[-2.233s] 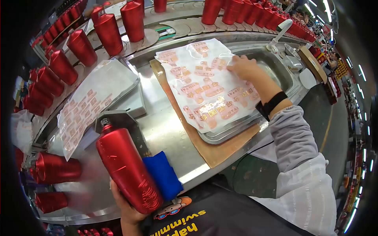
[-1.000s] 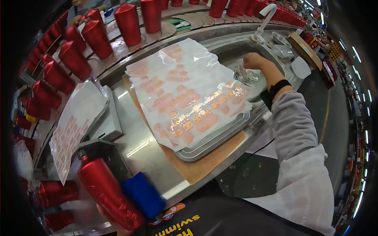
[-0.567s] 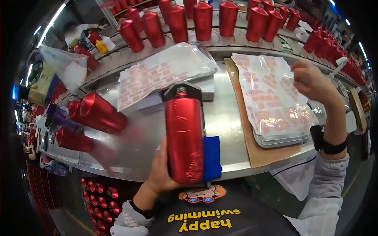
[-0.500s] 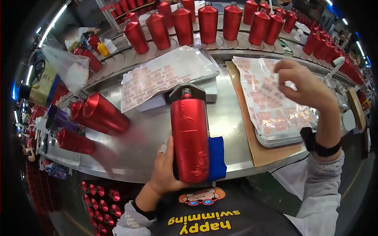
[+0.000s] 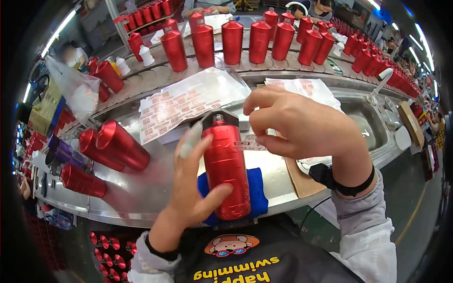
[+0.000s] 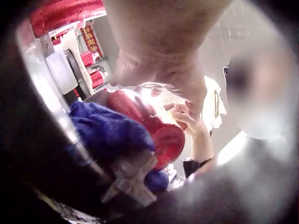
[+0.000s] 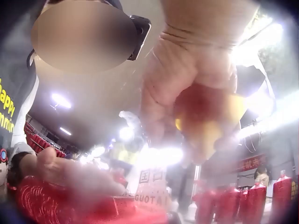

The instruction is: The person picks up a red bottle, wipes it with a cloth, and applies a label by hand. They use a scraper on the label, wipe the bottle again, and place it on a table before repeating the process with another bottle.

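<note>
Three bottles 9 o'clock, sink 2 o'clock. My right hand pinches clear label; left hand, unclenched, touches red bottle.

Long white ceiling tubes light the head view brightly, its edges curved and dark. Both wrist views look hazy and blurred, with blown-out glare.

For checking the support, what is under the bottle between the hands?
Under the bottle, blue cloth shows at both sides, and a dark holder near its neck. The middle is covered.
</note>
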Demonstrator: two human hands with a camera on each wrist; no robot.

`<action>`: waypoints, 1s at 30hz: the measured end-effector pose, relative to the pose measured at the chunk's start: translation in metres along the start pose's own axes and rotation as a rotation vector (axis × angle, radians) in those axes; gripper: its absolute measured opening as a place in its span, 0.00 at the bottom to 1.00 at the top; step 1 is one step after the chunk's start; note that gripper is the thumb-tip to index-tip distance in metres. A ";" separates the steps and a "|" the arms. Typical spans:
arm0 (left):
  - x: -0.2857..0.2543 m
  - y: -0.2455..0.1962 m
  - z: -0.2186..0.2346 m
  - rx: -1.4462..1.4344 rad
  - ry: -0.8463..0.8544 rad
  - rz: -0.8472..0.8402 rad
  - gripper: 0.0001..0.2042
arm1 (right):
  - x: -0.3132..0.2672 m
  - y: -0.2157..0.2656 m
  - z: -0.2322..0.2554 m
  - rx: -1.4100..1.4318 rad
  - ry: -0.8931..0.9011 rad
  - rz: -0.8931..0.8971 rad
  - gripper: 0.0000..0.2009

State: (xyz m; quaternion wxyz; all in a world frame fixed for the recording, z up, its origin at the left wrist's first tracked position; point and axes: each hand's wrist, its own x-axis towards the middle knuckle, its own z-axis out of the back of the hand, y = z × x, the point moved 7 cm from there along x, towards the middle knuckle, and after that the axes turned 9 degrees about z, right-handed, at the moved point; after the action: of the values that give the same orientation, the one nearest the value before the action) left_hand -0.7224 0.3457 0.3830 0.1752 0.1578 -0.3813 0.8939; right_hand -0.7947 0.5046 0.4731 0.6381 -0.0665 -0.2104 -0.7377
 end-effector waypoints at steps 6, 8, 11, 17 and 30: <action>0.047 -0.023 -0.002 -0.079 -0.130 -0.004 0.06 | 0.004 0.003 -0.007 0.093 -0.038 -0.026 0.05; 0.046 -0.017 -0.005 -0.107 -0.153 -0.021 0.05 | -0.006 -0.001 -0.005 0.092 -0.109 -0.036 0.08; 0.041 -0.014 -0.006 -0.117 -0.161 -0.009 0.05 | -0.017 -0.008 -0.015 0.179 -0.205 -0.112 0.10; 0.041 -0.018 -0.013 -0.022 -0.153 -0.069 0.08 | -0.020 -0.027 -0.030 0.323 -0.246 -0.178 0.06; 0.006 0.058 -0.067 -1.220 -0.010 0.594 0.34 | -0.216 -0.265 -0.009 0.016 -0.179 -0.935 0.11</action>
State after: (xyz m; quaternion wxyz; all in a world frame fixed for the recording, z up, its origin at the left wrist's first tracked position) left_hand -0.7632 0.3586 0.3052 -0.0219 -0.0765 -0.8456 0.5279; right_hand -1.0118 0.7242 0.3264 0.2176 -0.0231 -0.2776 -0.9354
